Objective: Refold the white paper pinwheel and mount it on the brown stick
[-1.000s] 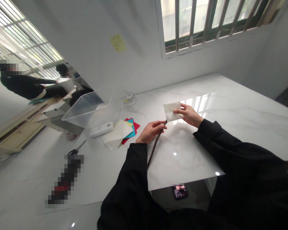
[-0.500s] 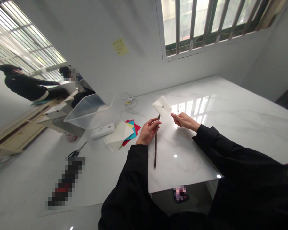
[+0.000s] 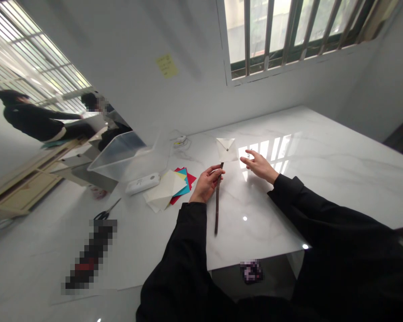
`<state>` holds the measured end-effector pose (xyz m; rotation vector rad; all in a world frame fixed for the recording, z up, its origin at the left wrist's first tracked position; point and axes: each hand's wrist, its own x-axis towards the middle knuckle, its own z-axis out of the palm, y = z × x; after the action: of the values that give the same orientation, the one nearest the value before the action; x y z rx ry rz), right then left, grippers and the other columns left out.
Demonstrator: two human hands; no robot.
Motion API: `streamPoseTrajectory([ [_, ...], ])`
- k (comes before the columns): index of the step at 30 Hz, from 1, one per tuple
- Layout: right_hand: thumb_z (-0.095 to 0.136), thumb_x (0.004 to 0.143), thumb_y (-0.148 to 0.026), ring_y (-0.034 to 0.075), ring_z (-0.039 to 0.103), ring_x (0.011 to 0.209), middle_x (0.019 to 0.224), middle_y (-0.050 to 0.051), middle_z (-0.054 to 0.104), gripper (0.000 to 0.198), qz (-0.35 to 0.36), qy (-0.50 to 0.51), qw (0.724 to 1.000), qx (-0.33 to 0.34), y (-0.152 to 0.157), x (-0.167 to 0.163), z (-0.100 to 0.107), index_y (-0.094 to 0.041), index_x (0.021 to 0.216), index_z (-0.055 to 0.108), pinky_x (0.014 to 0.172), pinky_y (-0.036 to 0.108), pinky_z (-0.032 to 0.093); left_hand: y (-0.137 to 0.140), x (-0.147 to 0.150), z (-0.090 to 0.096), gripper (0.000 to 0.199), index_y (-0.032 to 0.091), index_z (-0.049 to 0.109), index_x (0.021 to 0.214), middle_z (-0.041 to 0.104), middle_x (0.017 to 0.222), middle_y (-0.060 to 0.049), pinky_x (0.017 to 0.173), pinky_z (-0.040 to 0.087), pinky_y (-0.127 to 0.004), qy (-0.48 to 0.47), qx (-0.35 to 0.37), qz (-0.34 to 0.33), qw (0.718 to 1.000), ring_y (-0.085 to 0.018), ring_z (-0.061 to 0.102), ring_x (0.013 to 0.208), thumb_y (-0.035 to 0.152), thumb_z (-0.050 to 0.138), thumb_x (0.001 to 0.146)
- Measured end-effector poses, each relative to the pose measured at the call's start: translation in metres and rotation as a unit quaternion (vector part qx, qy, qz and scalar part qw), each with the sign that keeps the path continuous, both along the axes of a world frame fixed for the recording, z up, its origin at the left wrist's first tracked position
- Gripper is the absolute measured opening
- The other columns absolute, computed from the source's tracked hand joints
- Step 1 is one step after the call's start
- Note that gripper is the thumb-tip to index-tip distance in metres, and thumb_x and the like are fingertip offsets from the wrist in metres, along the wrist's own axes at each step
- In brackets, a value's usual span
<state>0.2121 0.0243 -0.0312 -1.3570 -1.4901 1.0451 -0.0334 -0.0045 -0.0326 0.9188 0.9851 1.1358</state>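
My left hand [image 3: 208, 182] is closed around a thin brown stick [image 3: 216, 203], held upright above the white table. At the stick's top sits a folded white paper pinwheel head [image 3: 225, 155] with a small dark pin at its middle. My right hand [image 3: 258, 166] hovers just right of the paper, apart from it, with fingers spread and nothing in them. Left of my left hand, cream paper sheets [image 3: 164, 188] overlap blue paper [image 3: 183, 190], with red and yellow pieces partly hidden beneath.
A white oblong device [image 3: 143, 183] lies beside a clear plastic bin [image 3: 117, 154]. Dark scissors [image 3: 104, 214] rest at the left, near a blurred-out dark item [image 3: 90, 255]. A small cabled object [image 3: 180, 142] is by the wall. Two people sit at the far left.
The white paper was tilted and blurred before; now its edges are nearly level and sharp. My right hand has gone from a pointing finger to spread fingers. The left hand keeps its grip.
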Motion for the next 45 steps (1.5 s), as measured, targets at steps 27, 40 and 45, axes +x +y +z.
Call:
streamPoseTrajectory([
  [27, 0.06, 0.08, -0.02, 0.019, 0.057, 0.066, 0.067, 0.003, 0.068, 0.025, 0.067, -0.252, 0.963, 0.067, 0.006, 0.013, -0.002, -0.019, 0.09, 0.083, 0.067, 0.031, 0.04, -0.002, 0.0, 0.001, 0.056, 0.015, 0.074, 0.108, 0.076, 0.09, -0.004, 0.071, 0.047, -0.024, 0.037, -0.003, -0.037, 0.999, -0.009, 0.061, 0.069, 0.038, 0.099, 0.065],
  [40, 0.06, 0.083, -0.022, 0.02, 0.059, 0.071, 0.076, 0.005, 0.071, 0.024, -0.008, -0.234, 0.969, 0.078, 0.006, 0.011, -0.002, -0.018, 0.097, 0.079, 0.069, 0.031, 0.038, -0.001, -0.002, 0.001, 0.057, 0.014, 0.073, 0.109, 0.075, 0.09, -0.004, 0.069, 0.047, -0.024, 0.033, -0.004, -0.037, 0.999, -0.008, 0.061, 0.068, 0.039, 0.099, 0.064],
  [45, 0.06, 0.08, -0.026, 0.017, 0.052, 0.064, 0.069, -0.001, 0.062, 0.059, 0.022, -0.072, 0.997, -0.019, 0.003, 0.007, 0.003, -0.012, 0.137, 0.066, 0.065, 0.03, 0.038, -0.001, -0.001, 0.001, 0.059, 0.014, 0.073, 0.108, 0.075, 0.088, -0.004, 0.068, 0.047, -0.023, 0.03, -0.002, -0.034, 0.999, -0.008, 0.061, 0.068, 0.039, 0.1, 0.062],
])
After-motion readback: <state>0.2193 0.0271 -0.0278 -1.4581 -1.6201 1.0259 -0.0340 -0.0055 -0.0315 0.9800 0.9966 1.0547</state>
